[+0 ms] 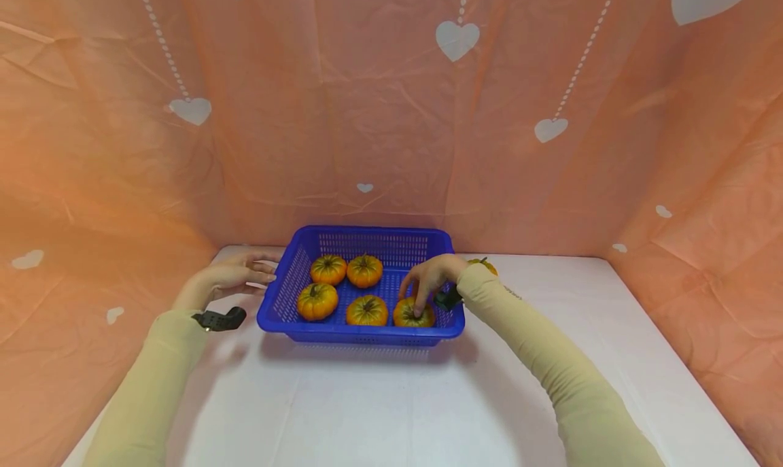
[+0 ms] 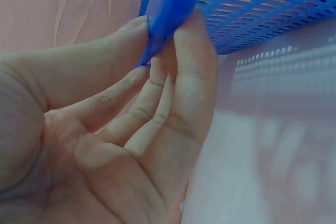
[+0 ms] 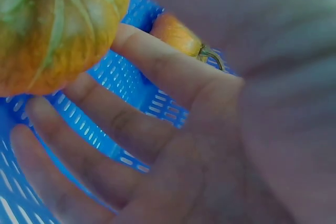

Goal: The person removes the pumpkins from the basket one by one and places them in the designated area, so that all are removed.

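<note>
A blue plastic basket [image 1: 361,330] stands on the table with several small orange pumpkins inside, among them one pumpkin [image 1: 318,302] at the left. At the basket's left end my left hand [image 1: 235,277] pinches the rim [image 2: 176,9] between thumb and fingers. Inside the front right corner, my right hand [image 1: 436,275] holds a green-streaked pumpkin [image 1: 414,313], thumb over its top. The right wrist view shows fingers along that pumpkin's [image 3: 58,35] side; the thumb is hidden there. Another pumpkin [image 3: 176,35] lies beyond the index finger.
One more pumpkin [image 1: 483,266] sits outside the basket at the right, partly hidden by the right arm. The white table [image 1: 367,406] meets an orange cloth backdrop [image 1: 391,147] with white hearts behind and at both sides.
</note>
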`<state>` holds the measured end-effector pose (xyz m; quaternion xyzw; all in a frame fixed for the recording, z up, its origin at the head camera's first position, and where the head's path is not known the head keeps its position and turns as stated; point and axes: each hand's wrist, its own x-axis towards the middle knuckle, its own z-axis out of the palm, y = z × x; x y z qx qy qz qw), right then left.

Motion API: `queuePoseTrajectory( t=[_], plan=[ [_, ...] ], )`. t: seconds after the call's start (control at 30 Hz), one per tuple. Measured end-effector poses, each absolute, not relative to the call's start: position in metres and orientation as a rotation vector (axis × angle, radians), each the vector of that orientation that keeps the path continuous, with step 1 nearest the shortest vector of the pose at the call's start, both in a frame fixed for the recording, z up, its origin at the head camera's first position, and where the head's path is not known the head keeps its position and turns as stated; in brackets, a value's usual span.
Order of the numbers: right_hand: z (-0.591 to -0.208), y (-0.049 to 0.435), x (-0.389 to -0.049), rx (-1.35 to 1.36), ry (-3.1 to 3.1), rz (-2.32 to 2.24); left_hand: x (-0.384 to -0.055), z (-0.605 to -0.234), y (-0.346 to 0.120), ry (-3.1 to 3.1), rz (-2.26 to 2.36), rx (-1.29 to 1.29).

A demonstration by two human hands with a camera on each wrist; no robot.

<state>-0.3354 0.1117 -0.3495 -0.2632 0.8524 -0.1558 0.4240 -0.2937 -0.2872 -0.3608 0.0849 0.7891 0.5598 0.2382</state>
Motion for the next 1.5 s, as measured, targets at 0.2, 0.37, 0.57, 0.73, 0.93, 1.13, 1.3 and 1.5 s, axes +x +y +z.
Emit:
queuePoseTrajectory(
  t=[0.2,0.37,0.57,0.73,0.93,1.13,1.3,1.5],
  plan=[
    [-0.35,0.112,-0.334,-0.614,2.058,-0.472,-0.295,-0.362,-0.288,2.159,1.539,0.234],
    [-0.351,0.112,-0.335,-0.601,2.046,-0.503,-0.296,-0.363,-0.288,2.145,1.554,0.223],
    [-0.351,0.112,-0.335,-0.646,2.084,-0.456,-0.295,-0.363,-0.288,2.148,1.557,0.223],
    [-0.353,0.112,-0.334,-0.635,2.083,-0.476,-0.294,-0.361,-0.287,2.149,1.554,0.235],
    [-0.353,0.113,-0.332,-0.643,2.101,-0.468,-0.293,-0.36,-0.287,2.136,1.556,0.259],
    [-0.349,0.112,-0.331,-0.676,2.057,-0.517,-0.295,-0.361,-0.287,2.141,1.552,0.265],
    [-0.343,0.116,-0.33,-0.663,2.018,-0.63,-0.295,-0.362,-0.288,2.155,1.546,0.244],
    [-0.327,0.127,-0.331,-0.667,2.003,-0.799,-0.295,-0.362,-0.289,2.166,1.536,0.244]
  ],
)
